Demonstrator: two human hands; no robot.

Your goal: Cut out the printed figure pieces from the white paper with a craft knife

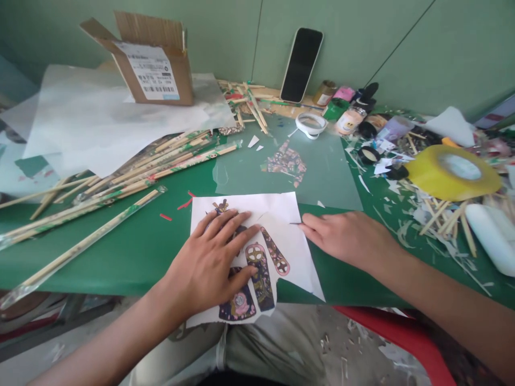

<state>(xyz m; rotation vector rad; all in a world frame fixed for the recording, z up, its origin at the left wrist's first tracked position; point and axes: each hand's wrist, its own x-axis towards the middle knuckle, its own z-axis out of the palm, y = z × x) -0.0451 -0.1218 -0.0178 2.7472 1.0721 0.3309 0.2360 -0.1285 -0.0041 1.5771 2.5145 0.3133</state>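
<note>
A white paper sheet with dark floral printed pieces lies at the table's near edge, its lower part overhanging. My left hand rests flat on it with fingers spread, covering part of the print. A narrow tapered printed piece and a longer one with a round pink-rimmed end show beside the fingers. At the sheet's right edge, my right hand is closed in a pinch on a thin blade. The blade's tip is over the paper; its handle is hidden in the hand.
Wrapped chopsticks lie at the left, below a cardboard box. A translucent mat bears a patterned cutout. A phone leans on the wall. Yellow tape, small jars and paper scraps crowd the right.
</note>
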